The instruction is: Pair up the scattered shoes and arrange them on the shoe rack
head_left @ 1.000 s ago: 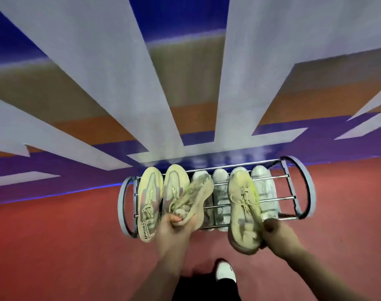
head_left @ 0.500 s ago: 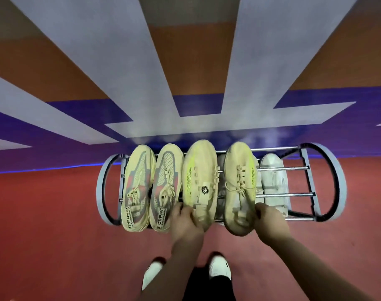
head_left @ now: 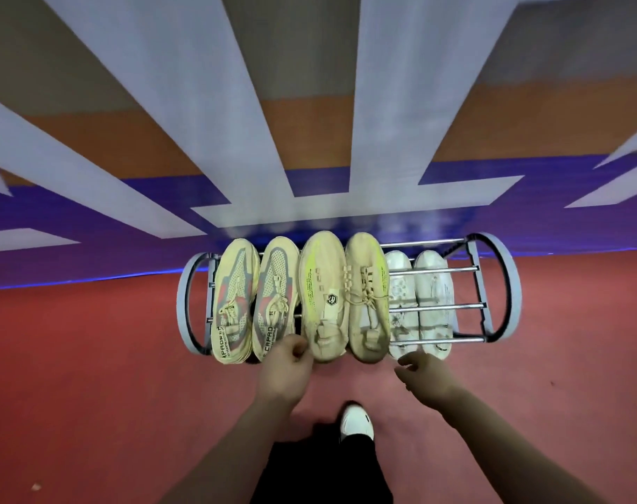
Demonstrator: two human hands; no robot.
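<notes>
The task looks close to finished. On the top tier of the low metal-barred shoe rack with grey hooped ends [head_left: 184, 303], two pairs stand toe-to-wall, side by side: at the left, the cream mesh sneakers with grey and red panels [head_left: 253, 296], and just beside them, the beige knit sneakers with neon-yellow stripes [head_left: 344, 296]. A third pair, the white sneakers [head_left: 420, 303], lies under the bars on the lower tier at the right. No loose shoe shows on the red floor [head_left: 91, 376], so what is left seems only small straightening, if anything.

The left hand [head_left: 287, 365] is loosely curled, its fingertips at the heel of the left beige shoe; whether it pinches the heel or merely touches it, I cannot tell. The right hand [head_left: 424, 374] hangs empty just short of the rack's front bar, fingers slack and parted, touching nothing.
</notes>
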